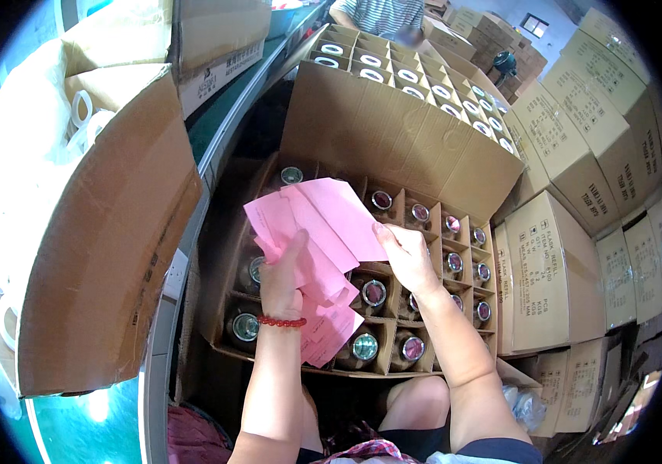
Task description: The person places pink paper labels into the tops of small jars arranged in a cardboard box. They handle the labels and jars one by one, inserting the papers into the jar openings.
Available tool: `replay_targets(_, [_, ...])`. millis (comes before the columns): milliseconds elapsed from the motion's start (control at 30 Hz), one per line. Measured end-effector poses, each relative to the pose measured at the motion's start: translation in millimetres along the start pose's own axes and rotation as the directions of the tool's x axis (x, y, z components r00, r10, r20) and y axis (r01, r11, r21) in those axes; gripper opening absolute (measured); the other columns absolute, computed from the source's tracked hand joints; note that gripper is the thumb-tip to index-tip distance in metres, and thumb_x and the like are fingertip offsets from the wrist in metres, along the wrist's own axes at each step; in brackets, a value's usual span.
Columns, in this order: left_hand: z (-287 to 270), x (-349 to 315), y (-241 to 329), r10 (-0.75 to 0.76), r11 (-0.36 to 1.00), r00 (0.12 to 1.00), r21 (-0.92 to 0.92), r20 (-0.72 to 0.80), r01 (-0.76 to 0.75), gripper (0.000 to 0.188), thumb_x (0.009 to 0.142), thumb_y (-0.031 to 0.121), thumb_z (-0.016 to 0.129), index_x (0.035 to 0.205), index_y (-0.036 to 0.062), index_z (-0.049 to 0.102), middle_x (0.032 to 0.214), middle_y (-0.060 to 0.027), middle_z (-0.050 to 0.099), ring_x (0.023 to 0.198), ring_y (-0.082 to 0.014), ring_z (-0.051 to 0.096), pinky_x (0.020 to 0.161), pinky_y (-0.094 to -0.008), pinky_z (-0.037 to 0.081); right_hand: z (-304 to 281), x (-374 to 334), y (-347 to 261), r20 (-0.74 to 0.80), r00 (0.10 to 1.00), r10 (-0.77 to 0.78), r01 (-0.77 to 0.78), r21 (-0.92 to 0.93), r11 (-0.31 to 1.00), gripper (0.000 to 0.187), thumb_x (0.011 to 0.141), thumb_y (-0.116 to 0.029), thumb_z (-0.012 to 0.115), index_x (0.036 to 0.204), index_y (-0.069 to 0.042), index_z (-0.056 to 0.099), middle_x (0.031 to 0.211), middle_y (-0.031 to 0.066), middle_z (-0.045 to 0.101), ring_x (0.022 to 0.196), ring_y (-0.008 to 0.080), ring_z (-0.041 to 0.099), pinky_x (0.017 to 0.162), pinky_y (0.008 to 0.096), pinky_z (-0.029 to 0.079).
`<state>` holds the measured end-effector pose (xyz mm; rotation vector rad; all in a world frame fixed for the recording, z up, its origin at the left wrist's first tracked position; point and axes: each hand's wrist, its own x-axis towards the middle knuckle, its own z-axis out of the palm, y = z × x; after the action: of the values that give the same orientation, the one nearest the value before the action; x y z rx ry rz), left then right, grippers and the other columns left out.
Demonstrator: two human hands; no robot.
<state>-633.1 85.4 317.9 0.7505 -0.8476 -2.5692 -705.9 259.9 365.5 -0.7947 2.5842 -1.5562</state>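
pink paper sheets [329, 228], thin, loosely fanned, are in both hands above an open brown cardboard carton [225, 232] with dividers. left hand [281, 280]: grip closed around the left part, thumb on top. right hand [406, 251]: grip pinching the right edge of the top sheet. round-topped glass flasks [374, 293] stand in the cells below. left: brown cardboard box [110, 247] of white rings [81, 108], by a glossy green counter [99, 421].

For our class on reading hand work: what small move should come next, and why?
Probably the right hand should draw the upper pink sheet away: it pinches that sheet's right edge, while the left hand grips the other pink sheets above the divided carton.
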Motion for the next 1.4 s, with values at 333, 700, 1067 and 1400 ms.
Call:
replay_targets(333, [-10.1, 7.2, -2.2, 0.051, 0.997, 0.997, -0.056, 0.059, -0.048, 0.039, 0.087, 0.010, 0.064, 0.122, 0.0007, 0.051, 0.111, -0.0100, 0.061, 0.097, -0.0203, 0.062, 0.079, -0.0332, 0.053, 10.4, 37.1, -8.6, 0.234, 0.969, 0.085, -0.153, 0.290, 0.945, 0.049, 0.096, -0.028, 0.055, 0.133, 0.000, 0.041, 0.122, 0.0158, 0.058, 0.107, 0.0197, 0.058, 0.089, 0.0309, 0.046])
replay_targets(700, [-12.0, 12.4, -17.8, 0.113, 0.991, 0.992, 0.061, 0.058, -0.116, 0.036, 0.085, 0.010, 0.068, 0.116, -0.0012, 0.056, 0.106, -0.0079, 0.063, 0.092, -0.0161, 0.063, 0.076, -0.0282, 0.052, 48.0, 15.6, -6.4, 0.347, 0.926, 0.151, -0.217, 0.159, 0.963, 0.030, 0.091, -0.016, 0.060, 0.113, 0.004, 0.061, 0.095, -0.0011, 0.063, 0.087, 0.0049, 0.054, 0.080, 0.0213, 0.044])
replay_targets(1067, [-13.9, 14.6, -5.5, 0.063, 0.997, 0.997, -0.040, 0.037, -0.062, 0.035, 0.085, 0.012, 0.068, 0.114, -0.0024, 0.058, 0.103, -0.0097, 0.065, 0.087, -0.0158, 0.064, 0.076, -0.0281, 0.052, 26.5, 23.7, -9.1, 0.262, 0.945, 0.197, -0.270, 0.279, 0.921, 0.039, 0.102, -0.024, 0.032, 0.101, 0.002, 0.061, 0.084, 0.0051, 0.064, 0.075, 0.0118, 0.057, 0.071, 0.0267, 0.046])
replay_targets(1400, [-7.9, 5.6, 2.6, 0.058, 0.997, 0.994, -0.047, 0.093, -0.054, 0.044, 0.083, 0.007, 0.068, 0.122, -0.0024, 0.050, 0.110, -0.0097, 0.060, 0.096, -0.0182, 0.061, 0.083, -0.0299, 0.050, 38.6, 26.3, -14.4, 0.305, 0.947, -0.103, 0.072, 0.111, 0.991, 0.031, 0.099, -0.017, 0.038, 0.112, 0.004, 0.058, 0.107, 0.0132, 0.063, 0.100, 0.0203, 0.058, 0.089, 0.0317, 0.045])
